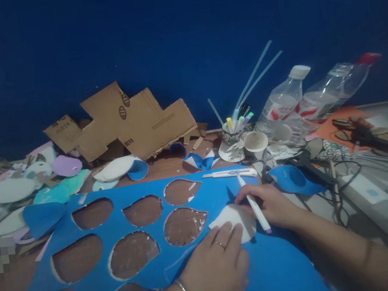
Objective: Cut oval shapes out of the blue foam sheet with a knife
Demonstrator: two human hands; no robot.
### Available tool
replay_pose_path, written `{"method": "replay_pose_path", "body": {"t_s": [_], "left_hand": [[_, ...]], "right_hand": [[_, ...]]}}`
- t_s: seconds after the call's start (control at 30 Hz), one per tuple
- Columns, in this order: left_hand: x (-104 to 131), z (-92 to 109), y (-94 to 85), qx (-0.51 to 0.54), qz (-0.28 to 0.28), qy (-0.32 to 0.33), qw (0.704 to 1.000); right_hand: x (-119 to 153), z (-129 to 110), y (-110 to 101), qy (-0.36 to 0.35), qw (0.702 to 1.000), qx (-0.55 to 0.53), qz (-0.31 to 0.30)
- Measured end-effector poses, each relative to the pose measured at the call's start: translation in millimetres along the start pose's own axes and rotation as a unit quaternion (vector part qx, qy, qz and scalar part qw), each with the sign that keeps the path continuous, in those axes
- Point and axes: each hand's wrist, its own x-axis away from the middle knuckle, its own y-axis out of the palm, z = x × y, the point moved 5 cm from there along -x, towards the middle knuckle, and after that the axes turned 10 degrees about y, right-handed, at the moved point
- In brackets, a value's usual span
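A blue foam sheet lies across the table, with several petal-shaped holes cut through it. On its right part rests a white petal-shaped piece. My left hand lies over the piece's near left edge, fingers stretched out and fingertips pressing on it. A white marker with a purple end is in the closed fingers of my right hand, slanting across them with the purple end towards me. That hand's fingertips are at the piece's far right edge. Just beyond lies a white utility knife.
Foam offcuts are heaped at the left. Torn cardboard leans against the blue wall behind. A pen cup, a paper cup and plastic bottles stand at the back right. A black cable and clutter lie at the right.
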Motion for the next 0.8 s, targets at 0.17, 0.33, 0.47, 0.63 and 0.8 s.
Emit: {"method": "replay_pose_path", "body": {"t_s": [0.17,0.33,0.47,0.63,0.8], "left_hand": [[-0.9,0.2,-0.4,-0.006,-0.001,0.004,1.0],[-0.1,0.7,0.2,-0.007,0.004,0.001,1.0],[0.0,0.6,1.3,-0.011,0.011,0.0,1.0],[-0.4,1.4,0.8,-0.008,0.01,0.004,1.0],[-0.1,2.2,-1.3,-0.012,0.013,0.004,1.0]], "right_hand": [[-2.3,1.8,2.2,0.029,0.999,0.015,0.001],[-4.2,2.3,4.3,0.038,0.999,0.029,-0.017],[-3.2,-4.1,4.8,0.025,0.997,0.065,-0.036],[-2.1,-2.1,5.3,0.027,0.996,0.081,-0.025],[-3.3,7.7,1.0,0.064,0.996,0.02,0.051]]}}
